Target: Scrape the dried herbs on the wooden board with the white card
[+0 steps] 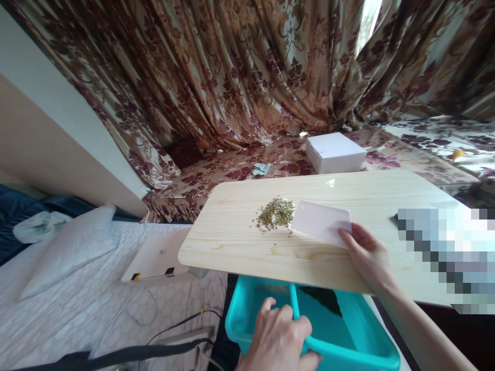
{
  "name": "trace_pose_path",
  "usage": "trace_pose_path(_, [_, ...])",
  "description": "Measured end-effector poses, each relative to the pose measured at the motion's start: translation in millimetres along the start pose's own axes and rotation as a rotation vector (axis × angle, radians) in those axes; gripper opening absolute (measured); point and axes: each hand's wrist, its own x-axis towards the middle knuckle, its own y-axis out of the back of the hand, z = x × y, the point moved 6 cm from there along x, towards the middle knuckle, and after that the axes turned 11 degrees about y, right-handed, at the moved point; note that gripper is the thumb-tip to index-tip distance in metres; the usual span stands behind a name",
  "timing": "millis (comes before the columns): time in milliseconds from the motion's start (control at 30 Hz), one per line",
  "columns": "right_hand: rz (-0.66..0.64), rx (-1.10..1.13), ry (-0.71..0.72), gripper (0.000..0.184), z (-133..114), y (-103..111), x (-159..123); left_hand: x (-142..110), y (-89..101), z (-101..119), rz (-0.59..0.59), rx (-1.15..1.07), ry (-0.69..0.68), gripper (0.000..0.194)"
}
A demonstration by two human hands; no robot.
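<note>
My right hand (369,255) pinches the near right corner of a flat white plastic sheet (320,221) lying low over the wooden tabletop. The sheet's left edge meets a small heap of green beans or seeds (276,214), mixed with whitish bits; a few grains lie scattered around it. Below the table's front edge is a teal two-compartment bin (348,348). My left hand (276,335) is curled over its near rim by the divider, fingers inside and thumb outside. Its fingertips are partly hidden. Dark green grains (323,299) lie in the right compartment.
The pale wooden table (240,247) spans the middle. A blurred-out device (444,252) sits on its right end. Behind it, a white box (336,152) rests on a floral-covered ledge beneath curtains. At left are a bed (93,268), a white laptop-like panel (154,255) and cables.
</note>
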Motion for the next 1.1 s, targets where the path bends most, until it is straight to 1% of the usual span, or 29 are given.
trace_pose_path(133, [0.003,0.008,0.044,0.024,2,1,2,-5,-0.8,-7,0.044,-0.026,0.049,0.019])
trace_pose_path(233, [-0.015,0.003,0.07,0.024,1,1,4,-5,-1.1,-12,0.035,-0.022,0.086,0.021])
trace_pose_path(333, [-0.016,0.005,0.084,0.022,1,1,5,-1,-2.4,-17,0.017,0.018,0.09,0.021])
trace_pose_path(467, [-0.033,0.011,0.118,0.024,0,1,5,5,-1.6,-22,0.061,0.031,0.084,0.022])
trace_pose_path(567, [-0.045,0.003,0.115,0.025,-3,0,4,5,-0.4,-21,0.089,0.01,0.072,0.022])
trace_pose_path(700, [-0.047,-0.006,0.116,0.022,-12,0,1,1,1.8,-19,0.119,-0.008,0.062,0.02])
trace_pose_path(800, [-0.046,-0.001,0.122,0.02,-16,0,0,-1,-0.3,-20,0.114,-0.01,0.064,0.021])
trace_pose_path(933, [-0.055,0.02,0.128,0.021,-16,-1,0,2,-8.1,-22,0.082,0.003,0.054,0.026])
trace_pose_path(1100, [-0.083,0.067,0.12,0.023,-14,-5,0,4,-7.8,-18,0.119,-0.007,0.063,0.026])
